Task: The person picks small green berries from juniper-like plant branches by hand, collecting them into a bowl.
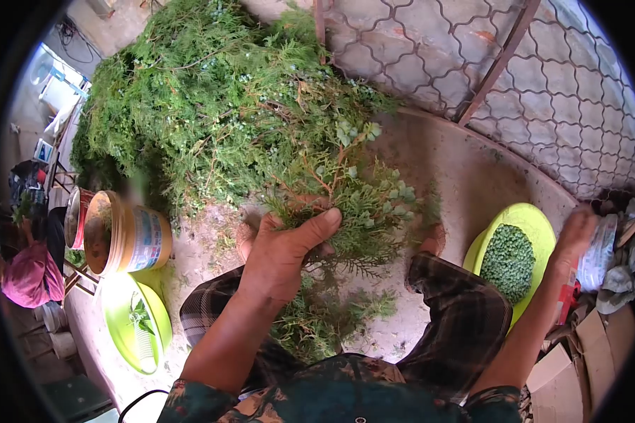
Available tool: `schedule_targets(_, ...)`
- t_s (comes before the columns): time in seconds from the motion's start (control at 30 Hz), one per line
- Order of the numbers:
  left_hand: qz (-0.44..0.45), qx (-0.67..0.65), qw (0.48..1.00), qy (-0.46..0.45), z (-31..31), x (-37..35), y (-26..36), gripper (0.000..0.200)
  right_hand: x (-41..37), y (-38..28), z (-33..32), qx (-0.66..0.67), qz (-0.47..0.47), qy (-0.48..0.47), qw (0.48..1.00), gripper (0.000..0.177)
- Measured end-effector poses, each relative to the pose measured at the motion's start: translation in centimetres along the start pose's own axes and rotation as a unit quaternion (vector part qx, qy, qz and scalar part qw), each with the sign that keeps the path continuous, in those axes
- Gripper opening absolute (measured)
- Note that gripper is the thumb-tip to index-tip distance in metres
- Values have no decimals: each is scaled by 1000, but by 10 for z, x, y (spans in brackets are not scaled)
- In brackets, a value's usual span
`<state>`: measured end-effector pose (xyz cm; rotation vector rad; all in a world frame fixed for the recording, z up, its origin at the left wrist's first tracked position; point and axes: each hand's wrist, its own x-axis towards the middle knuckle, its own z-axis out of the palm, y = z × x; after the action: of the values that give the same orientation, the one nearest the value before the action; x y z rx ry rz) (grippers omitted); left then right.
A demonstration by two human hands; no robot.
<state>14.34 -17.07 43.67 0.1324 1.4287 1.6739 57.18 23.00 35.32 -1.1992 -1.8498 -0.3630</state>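
Note:
My left hand point(289, 247) is closed round the stems of a leafy green sprig point(360, 204) with pale cones, its thumb pressed on top, above the floor between my knees. Out to the right, my right hand point(578, 229) is raised beside a yellow-green basin point(478, 248) that holds many small green cones point(508, 264); its fingers are blurred. Loose green cuttings point(317, 321) lie on the floor below the sprig. A large heap of green branches point(204, 106) rises in front of me.
Two buckets point(148, 236) stand at the left, near another yellow-green basin point(164, 321). A person in a purplish garment point(32, 275) is at the far left. Wire mesh point(430, 56) leans behind. Cardboard point(557, 374) and bags point(600, 243) lie at the right.

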Motion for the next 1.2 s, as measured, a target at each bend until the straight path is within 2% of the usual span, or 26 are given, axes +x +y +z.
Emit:
schedule_targets(0.03, 5, 21, 1000, 2, -6, 3, -5, 30, -33, -28, -18, -159, 59, -191, 967, 42)
schedule_targets(0.07, 12, 40, 999, 4, -9, 6, -8, 31, -73, 14, -21, -317, 22, -397, 861, 57)
schedule_targets(0.1, 14, 37, 999, 3, -7, 7, -5, 31, -50, -57, -55, -285, 119, -543, 781, 59)
schedule_targets(0.13, 18, 33, 999, -19, -4, 6, -3, 30, -74, -16, -50, -188, 77, -405, 891, 50)
schedule_targets(0.17, 19, 31, 999, -39, -3, 3, -4, 28, -57, -49, -55, -76, 113, -389, 911, 39)
schedule_targets(0.2, 14, 35, 998, -41, -2, 2, -7, 28, -32, -112, -65, 35, 153, -363, 918, 27)
schedule_targets(0.23, 26, 19, 998, -47, 0, 4, -9, 26, -14, -176, -79, 203, 209, -350, 890, 18)
schedule_targets(0.27, 43, 1, 998, -52, 3, 7, -11, 24, -1, -237, -93, 366, 252, -323, 836, 9)
schedule_targets(0.3, 46, -1, 997, -55, 5, 9, -11, 24, 2, -280, -107, 403, 219, -325, 827, 1)
schedule_targets(0.33, 46, -19, 997, -56, 6, 9, -12, 22, -2, -317, -116, 411, 169, -330, 833, 7)
schedule_targets(0.37, 46, -37, 997, -57, 6, 10, -12, 20, -6, -343, -117, 402, -18, -324, 856, 13)
schedule_targets(0.43, 76, -22, 996, -31, 10, 11, -17, 19, -11, -379, -108, 425, -182, -323, 826, 17)
schedule_targets(0.47, 104, -4, 995, -4, 11, 11, -18, 18, -17, -391, -102, 431, -157, -340, 821, 18)
schedule_targets(0.6, 116, 47, 992, -18, 10, 7, -13, 20, -43, -409, -72, 450, -87, -349, 817, 21)
schedule_targets(0.63, 113, 35, 993, -17, 9, 7, -15, 20, -47, -409, -68, 450, -85, -351, 817, 21)
schedule_targets(0.7, 110, 22, 994, -15, 10, 6, -17, 20, -50, -406, -62, 438, -140, -318, 829, 24)
schedule_targets(0.83, 134, 35, 990, -6, 9, 5, -18, 19, -43, -398, -65, 476, -112, -320, 812, 20)
schedule_targets(0.87, 149, 41, 988, -4, 10, 4, -19, 18, -35, -387, -64, 656, 124, -362, 651, 15)
schedule_targets(0.9, 148, 38, 988, -3, 9, 3, -19, 18, -28, -381, -66, 759, 345, -363, 416, 11)
schedule_targets(1.0, 113, 71, 991, 3, 8, 3, -17, 16, -21, -392, -79, 738, 374, -380, 414, 5)
schedule_targets(1.03, 163, 63, 985, 12, 11, 5, -23, 15, -27, -391, -82, 688, 355, -436, 460, 9)
schedule_targets(1.07, 210, 54, 976, 21, 12, 5, -27, 15, -34, -393, -82, 689, 357, -434, 458, 9)
schedule_targets(1.13, 193, 68, 979, 17, 12, 2, -23, 14, -47, -401, -80, 561, 134, -424, 698, 16)
schedule_targets(1.17, 177, 79, 981, 14, 13, 1, -21, 13, -50, -404, -76, 557, 77, -387, 731, 22)
schedule_targets(1.2, 176, 79, 981, 13, 13, -1, -19, 13, -53, -405, -74, 556, 78, -388, 731, 22)
